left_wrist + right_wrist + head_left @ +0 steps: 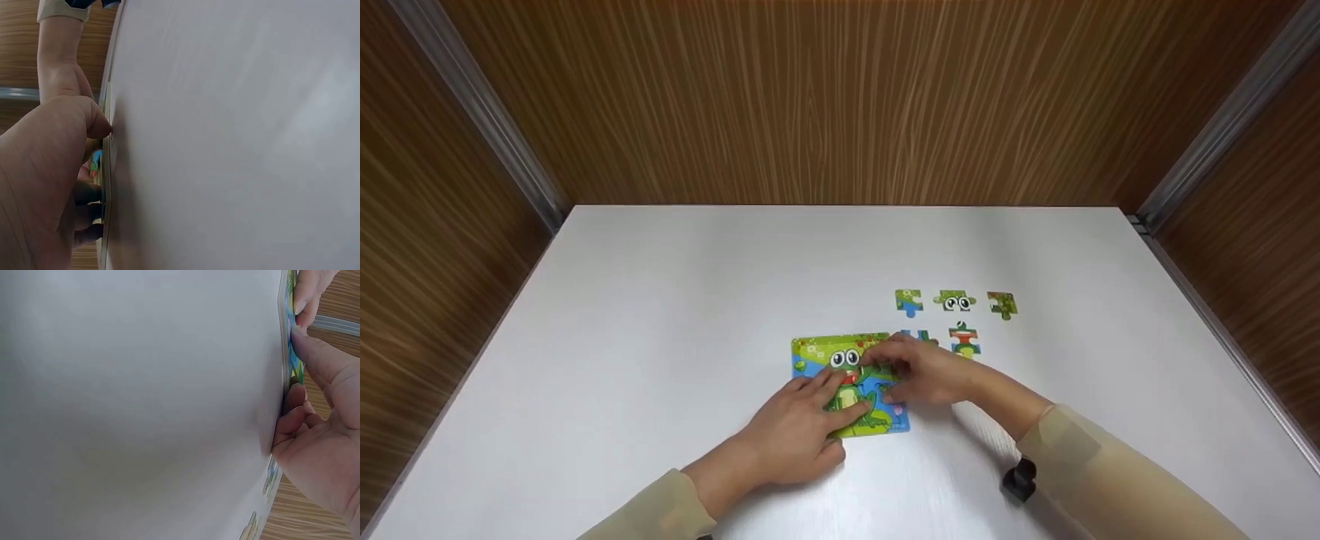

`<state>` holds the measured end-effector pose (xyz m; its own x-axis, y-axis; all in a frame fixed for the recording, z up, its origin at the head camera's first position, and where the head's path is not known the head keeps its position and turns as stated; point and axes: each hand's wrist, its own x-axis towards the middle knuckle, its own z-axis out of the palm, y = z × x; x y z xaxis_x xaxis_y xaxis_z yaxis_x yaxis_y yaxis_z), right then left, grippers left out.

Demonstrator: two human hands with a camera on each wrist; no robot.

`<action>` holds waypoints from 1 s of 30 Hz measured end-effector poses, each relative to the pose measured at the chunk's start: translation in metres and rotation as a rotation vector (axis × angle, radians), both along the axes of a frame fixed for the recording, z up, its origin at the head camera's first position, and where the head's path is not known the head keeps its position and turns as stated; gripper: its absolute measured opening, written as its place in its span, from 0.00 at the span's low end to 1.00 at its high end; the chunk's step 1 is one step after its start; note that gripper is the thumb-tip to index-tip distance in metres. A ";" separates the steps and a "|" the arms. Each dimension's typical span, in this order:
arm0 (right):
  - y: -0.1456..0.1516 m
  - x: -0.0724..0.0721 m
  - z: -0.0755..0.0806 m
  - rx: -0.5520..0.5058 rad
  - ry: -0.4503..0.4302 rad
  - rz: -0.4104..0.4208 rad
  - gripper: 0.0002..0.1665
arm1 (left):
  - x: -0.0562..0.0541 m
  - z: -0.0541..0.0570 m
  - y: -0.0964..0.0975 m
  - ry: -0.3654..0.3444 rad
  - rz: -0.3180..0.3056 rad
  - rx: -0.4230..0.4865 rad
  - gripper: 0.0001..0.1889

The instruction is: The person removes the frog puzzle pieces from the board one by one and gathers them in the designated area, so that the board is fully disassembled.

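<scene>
A square frog puzzle board (817, 346) lies flat on the white table, its picture partly covered by both hands. My left hand (799, 431) rests on it from the lower left, fingers stretched over the frog's mouth and belly. In the left wrist view the left thumb (98, 121) lies along the board's edge. At the right side of the board, my right hand (930, 371) has its thumb and bent fingers round a green and blue puzzle piece (885, 371), low over the picture. The right wrist view shows the right thumb (315, 351) on the board's surface.
Loose puzzle pieces lie behind and right of the board: a green and blue one (909, 300), one with eyes (955, 301), a dark green one (1003, 304) and a red-mouthed one (964, 337). Another is partly hidden by the right hand. Wood-grain panels (840, 105) wall the table.
</scene>
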<state>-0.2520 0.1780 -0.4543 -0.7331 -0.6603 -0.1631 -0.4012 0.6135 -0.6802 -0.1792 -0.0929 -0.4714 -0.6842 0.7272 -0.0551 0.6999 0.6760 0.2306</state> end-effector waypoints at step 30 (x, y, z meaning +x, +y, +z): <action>0.009 0.002 -0.007 -0.154 -0.023 -0.036 0.26 | -0.001 0.000 0.001 0.022 -0.009 -0.005 0.31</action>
